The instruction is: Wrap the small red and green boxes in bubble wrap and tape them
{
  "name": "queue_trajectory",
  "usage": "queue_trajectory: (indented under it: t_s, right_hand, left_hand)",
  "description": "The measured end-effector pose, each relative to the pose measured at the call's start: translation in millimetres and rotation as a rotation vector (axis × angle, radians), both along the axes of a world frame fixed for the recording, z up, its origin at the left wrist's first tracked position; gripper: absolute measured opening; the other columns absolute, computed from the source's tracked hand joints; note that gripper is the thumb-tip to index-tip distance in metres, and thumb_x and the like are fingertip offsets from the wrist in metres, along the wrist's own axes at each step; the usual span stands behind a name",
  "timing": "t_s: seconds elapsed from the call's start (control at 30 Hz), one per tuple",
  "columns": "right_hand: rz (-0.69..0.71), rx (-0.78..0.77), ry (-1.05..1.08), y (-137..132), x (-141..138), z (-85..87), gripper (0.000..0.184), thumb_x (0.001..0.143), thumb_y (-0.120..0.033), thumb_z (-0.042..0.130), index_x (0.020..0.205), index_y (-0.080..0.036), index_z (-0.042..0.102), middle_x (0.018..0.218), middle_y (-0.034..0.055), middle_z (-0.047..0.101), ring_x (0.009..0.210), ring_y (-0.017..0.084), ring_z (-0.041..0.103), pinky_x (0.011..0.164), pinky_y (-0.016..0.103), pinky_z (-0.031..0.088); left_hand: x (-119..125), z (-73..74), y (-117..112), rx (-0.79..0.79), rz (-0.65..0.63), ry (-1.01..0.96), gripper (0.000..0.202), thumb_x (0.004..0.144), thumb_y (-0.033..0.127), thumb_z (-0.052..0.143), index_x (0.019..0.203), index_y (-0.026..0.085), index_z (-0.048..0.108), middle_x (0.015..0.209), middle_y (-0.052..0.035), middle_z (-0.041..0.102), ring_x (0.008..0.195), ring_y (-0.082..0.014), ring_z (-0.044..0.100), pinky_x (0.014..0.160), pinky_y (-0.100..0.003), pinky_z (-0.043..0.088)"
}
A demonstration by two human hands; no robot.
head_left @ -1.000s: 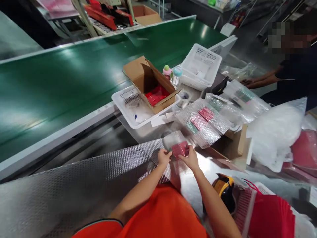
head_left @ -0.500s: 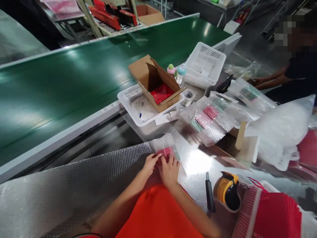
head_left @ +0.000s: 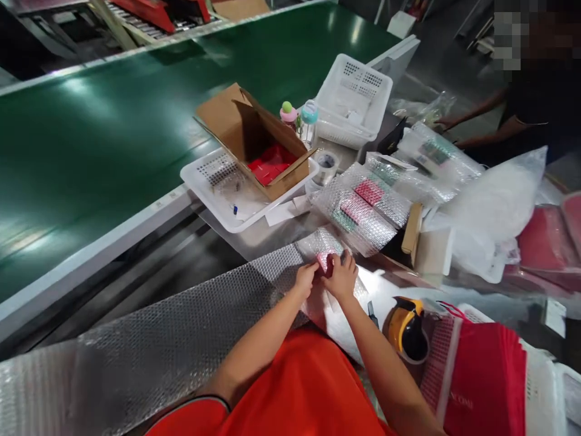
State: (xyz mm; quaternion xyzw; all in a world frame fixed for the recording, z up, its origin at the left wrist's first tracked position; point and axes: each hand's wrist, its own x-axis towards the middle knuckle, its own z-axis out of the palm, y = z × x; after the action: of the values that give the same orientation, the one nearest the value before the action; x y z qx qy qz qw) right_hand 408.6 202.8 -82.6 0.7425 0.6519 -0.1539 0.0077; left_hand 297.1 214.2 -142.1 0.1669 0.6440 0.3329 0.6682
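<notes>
Both my hands rest together on a small pink box [head_left: 324,261] at the end of a long sheet of bubble wrap [head_left: 181,327]. My left hand [head_left: 305,278] has its fingers curled on the wrap at the box's left side. My right hand [head_left: 340,275] is closed over the box's right side and hides most of it. The wrap is folded up around the far side of the box. Only a small pink patch shows between my fingers.
A green conveyor belt [head_left: 113,121] runs behind. A white tray [head_left: 213,194] holds an open cardboard box [head_left: 254,142] with red items. Wrapped packets [head_left: 363,209], a tape roll [head_left: 325,163], a white basket [head_left: 354,100], a yellow tape dispenser [head_left: 405,327], red bags [head_left: 485,375] and a co-worker's arms [head_left: 476,115] are nearby.
The pink box was held up in the open a second ago; it now lies folded into the bubble wrap under both hands. The camera view has shifted slightly.
</notes>
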Motion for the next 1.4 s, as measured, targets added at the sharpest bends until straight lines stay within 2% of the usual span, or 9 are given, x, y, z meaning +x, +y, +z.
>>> queue_trajectory:
  t_s: [0.17,0.27,0.37,0.57,0.7,0.83,0.97,1.13,1.4]
  right_hand:
    - [-0.008,0.011,-0.02,-4,-7,-11.2,0.068,0.079,-0.038,0.075,0.139,-0.015,0.055,0.166,0.0261,0.024,0.147,0.049,0.027,0.115,0.063,0.021]
    - [-0.023,0.024,-0.008,-4,-15,-9.8,0.071,0.077,-0.038,0.077,0.14,-0.016,0.054,0.165,0.0256,0.025,0.148,0.05,0.026,0.115,0.066,0.02]
    - [0.009,0.041,0.062,-9,-5,-3.5,0.071,0.077,-0.038,0.077,0.14,-0.018,0.054,0.166,0.0237,0.026,0.15,0.049,0.021,0.115,0.067,0.02]
    - [-0.158,0.215,0.095,-99,71,-7.6,0.044,0.097,-0.031,0.048,0.135,-0.013,0.057,0.144,0.022,0.052,0.133,0.033,0.049,0.11,0.048,0.041]
    - [-0.408,-0.004,-0.126,-165,103,-30.1,0.043,0.093,-0.024,0.047,0.131,-0.007,0.058,0.117,0.0241,0.063,0.105,0.034,0.063,0.088,0.045,0.05]
    - [-0.49,-0.077,-0.136,-190,112,-48.0,0.044,0.095,-0.021,0.037,0.131,-0.008,0.06,0.109,0.025,0.063,0.101,0.037,0.065,0.083,0.048,0.05]
    - [-0.577,0.169,0.121,-206,106,-42.0,0.053,0.099,-0.03,0.026,0.142,-0.01,0.05,0.124,0.0257,0.058,0.113,0.036,0.064,0.092,0.048,0.052]
    - [-0.143,0.106,0.428,-158,30,-17.5,0.057,0.098,-0.023,0.027,0.153,-0.023,0.042,0.132,0.0152,0.059,0.11,0.026,0.066,0.091,0.039,0.056]
    - [0.1,-0.229,0.09,-1,-98,-26.9,0.073,0.091,-0.005,0.036,0.162,-0.023,0.03,0.134,0.02,0.059,0.106,0.027,0.07,0.085,0.036,0.056]
  left_hand:
    - [-26,4.7,-21,0.226,-0.347,0.407,0.046,0.071,0.018,0.074,0.117,0.018,0.072,0.148,-0.0182,0.057,0.15,-0.038,0.033,0.12,-0.052,0.03]
    - [-46,3.0,-50,0.438,-0.881,0.887,0.083,0.075,0.018,0.071,0.153,0.022,0.045,0.17,-0.0143,0.023,0.158,-0.0412,0.008,0.121,-0.072,0.008]
    - [-57,-0.8,-67,0.486,-1.188,1.125,0.085,0.086,0.031,0.064,0.162,0.023,0.027,0.172,-0.0134,0.013,0.158,-0.0421,0.007,0.116,-0.079,0.012]
    - [-66,1.1,-59,0.541,-1.247,1.211,0.068,0.096,0.041,0.049,0.158,0.015,0.038,0.17,-0.0201,0.019,0.155,-0.0421,0.02,0.117,-0.072,0.025]
    - [-76,3.7,-45,0.602,-1.17,1.279,0.061,0.097,0.031,0.048,0.152,0.006,0.046,0.167,-0.025,0.024,0.155,-0.0385,0.025,0.125,-0.057,0.021]
    - [-88,3.6,-26,0.542,-1.178,1.294,0.069,0.091,0.028,0.058,0.155,0.009,0.041,0.167,-0.0223,0.026,0.155,-0.0394,0.024,0.124,-0.06,0.021]
    - [-100,1.6,-12,0.509,-1.217,1.217,0.076,0.085,0.031,0.066,0.155,0.017,0.041,0.166,-0.02,0.032,0.15,-0.0402,0.033,0.117,-0.059,0.035]
    - [-115,-5.7,-12,0.554,-1.151,1.182,0.083,0.083,0.033,0.071,0.157,0.015,0.037,0.167,-0.0194,0.029,0.152,-0.0377,0.031,0.122,-0.053,0.03]
    - [-118,-8.0,-11,0.468,-1.066,1.135,0.093,0.074,0.013,0.072,0.158,0.01,0.032,0.169,-0.0192,0.021,0.156,-0.0356,0.022,0.124,-0.048,0.027]
